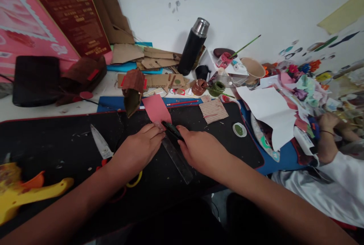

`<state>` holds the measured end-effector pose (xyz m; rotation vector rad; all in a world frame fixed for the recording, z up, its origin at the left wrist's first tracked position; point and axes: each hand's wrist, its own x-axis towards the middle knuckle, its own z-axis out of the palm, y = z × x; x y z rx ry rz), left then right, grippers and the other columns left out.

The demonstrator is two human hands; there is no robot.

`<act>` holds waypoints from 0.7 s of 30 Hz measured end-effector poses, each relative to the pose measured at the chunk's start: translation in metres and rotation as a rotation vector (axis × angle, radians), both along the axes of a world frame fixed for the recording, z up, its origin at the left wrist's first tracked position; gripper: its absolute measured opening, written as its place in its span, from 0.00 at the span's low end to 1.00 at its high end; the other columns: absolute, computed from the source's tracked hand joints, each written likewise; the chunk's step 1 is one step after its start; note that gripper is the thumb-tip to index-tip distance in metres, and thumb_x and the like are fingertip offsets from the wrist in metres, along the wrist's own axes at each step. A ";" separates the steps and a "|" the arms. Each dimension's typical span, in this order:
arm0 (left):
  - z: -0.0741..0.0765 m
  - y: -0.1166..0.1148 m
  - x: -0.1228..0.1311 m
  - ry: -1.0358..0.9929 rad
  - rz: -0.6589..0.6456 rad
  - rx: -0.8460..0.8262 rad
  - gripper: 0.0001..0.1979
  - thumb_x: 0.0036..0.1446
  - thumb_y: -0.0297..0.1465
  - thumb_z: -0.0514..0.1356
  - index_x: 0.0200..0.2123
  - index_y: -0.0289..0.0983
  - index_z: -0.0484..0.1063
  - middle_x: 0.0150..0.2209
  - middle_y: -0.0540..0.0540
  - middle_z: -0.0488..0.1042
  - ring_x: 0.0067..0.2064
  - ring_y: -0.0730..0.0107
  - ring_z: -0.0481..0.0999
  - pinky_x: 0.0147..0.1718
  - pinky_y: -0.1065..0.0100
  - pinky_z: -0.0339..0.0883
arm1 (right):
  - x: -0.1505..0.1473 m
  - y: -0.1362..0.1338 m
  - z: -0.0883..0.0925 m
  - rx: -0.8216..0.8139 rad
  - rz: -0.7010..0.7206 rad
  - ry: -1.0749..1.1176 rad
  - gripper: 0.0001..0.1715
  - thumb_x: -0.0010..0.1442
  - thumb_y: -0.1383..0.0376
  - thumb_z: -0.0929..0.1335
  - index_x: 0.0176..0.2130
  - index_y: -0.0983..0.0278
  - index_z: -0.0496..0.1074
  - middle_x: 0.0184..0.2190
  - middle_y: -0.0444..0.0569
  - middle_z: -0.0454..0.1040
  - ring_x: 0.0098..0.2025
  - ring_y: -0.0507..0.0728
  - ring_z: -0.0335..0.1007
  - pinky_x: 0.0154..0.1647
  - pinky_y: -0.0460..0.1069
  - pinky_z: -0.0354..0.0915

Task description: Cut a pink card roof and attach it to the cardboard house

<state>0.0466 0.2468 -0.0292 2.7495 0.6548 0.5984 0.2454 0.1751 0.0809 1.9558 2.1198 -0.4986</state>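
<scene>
The pink paper strip (157,108) lies at the centre of the frame; it should be light, bendy and easily creased, best pinned flat by its near end. My left hand (140,144) rests there, fingers bent down at the top of the ruler (179,161); whether they pinch anything I cannot tell. My right hand (200,150), right of centre, grips what looks like a craft knife (172,130), forearm slanting in from lower right.
</scene>
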 end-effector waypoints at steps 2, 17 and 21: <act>0.000 0.000 0.000 -0.014 0.007 -0.022 0.16 0.73 0.28 0.54 0.54 0.36 0.81 0.52 0.37 0.82 0.58 0.51 0.78 0.56 0.51 0.79 | 0.000 0.000 0.000 -0.010 -0.002 0.008 0.26 0.74 0.65 0.63 0.67 0.71 0.67 0.43 0.62 0.85 0.37 0.64 0.83 0.33 0.53 0.67; 0.002 0.001 0.000 0.006 -0.012 -0.002 0.17 0.73 0.28 0.53 0.54 0.35 0.81 0.52 0.36 0.82 0.57 0.51 0.78 0.55 0.52 0.79 | -0.007 0.001 0.004 -0.036 0.037 -0.076 0.25 0.74 0.69 0.62 0.67 0.71 0.66 0.41 0.62 0.85 0.38 0.66 0.85 0.35 0.55 0.75; 0.000 0.001 0.000 0.012 -0.016 0.002 0.17 0.73 0.28 0.53 0.53 0.34 0.81 0.53 0.35 0.81 0.58 0.49 0.78 0.56 0.51 0.78 | -0.021 0.001 0.003 -0.068 0.098 -0.145 0.35 0.70 0.75 0.62 0.72 0.79 0.59 0.40 0.67 0.84 0.40 0.65 0.86 0.36 0.54 0.78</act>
